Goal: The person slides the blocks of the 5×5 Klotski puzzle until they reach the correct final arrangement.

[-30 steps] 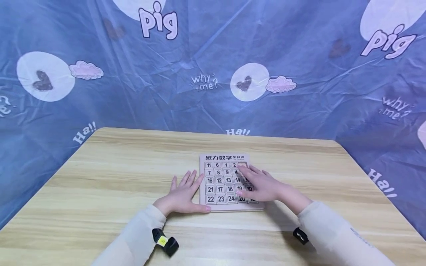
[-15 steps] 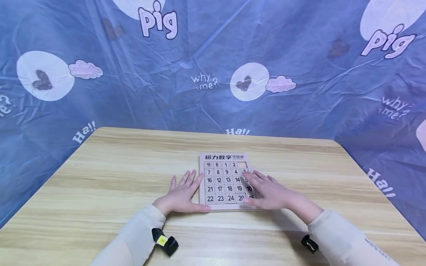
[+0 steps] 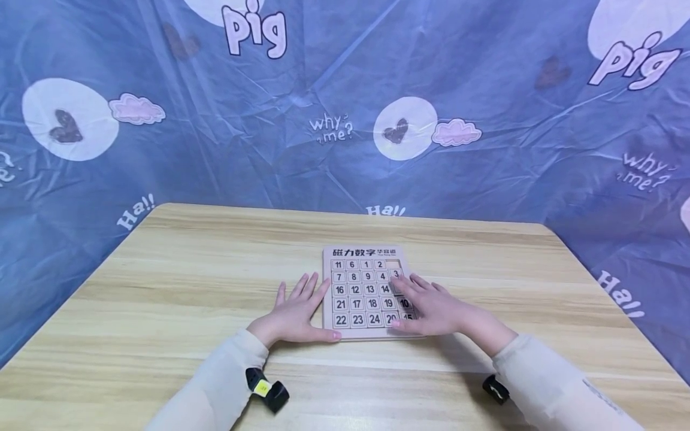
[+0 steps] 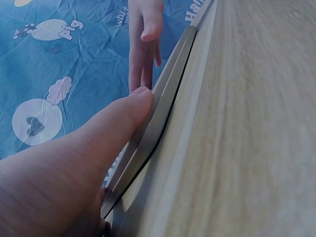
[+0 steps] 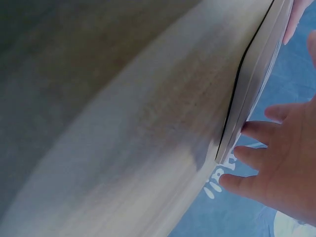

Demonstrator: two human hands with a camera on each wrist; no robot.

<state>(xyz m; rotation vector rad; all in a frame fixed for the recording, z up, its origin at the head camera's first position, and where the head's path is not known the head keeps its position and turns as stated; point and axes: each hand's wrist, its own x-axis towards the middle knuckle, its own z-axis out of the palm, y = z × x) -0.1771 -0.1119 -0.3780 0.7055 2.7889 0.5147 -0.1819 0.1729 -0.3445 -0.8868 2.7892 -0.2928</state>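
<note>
On the table (image 3: 215,263), the board (image 3: 366,334) is lying long axis front-to-back. The gap (image 3: 393,264) is sitting just beyond tile 3 (image 3: 396,273); right hand (image 3: 439,311) nearer. Its fingers are lying spread, gripping nothing, index overlapping tile 3's near edge, contact unclear. Left hand (image 3: 295,317) is resting thumb on the board's near left corner, fingers splayed.

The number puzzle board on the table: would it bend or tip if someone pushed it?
The number puzzle board would likely stay stiff: its edges look straight in the head view. Lying flat and low on the table, it seems unlikely to tip. A push might slide it, though the left hand at its edge could steady it.
</note>
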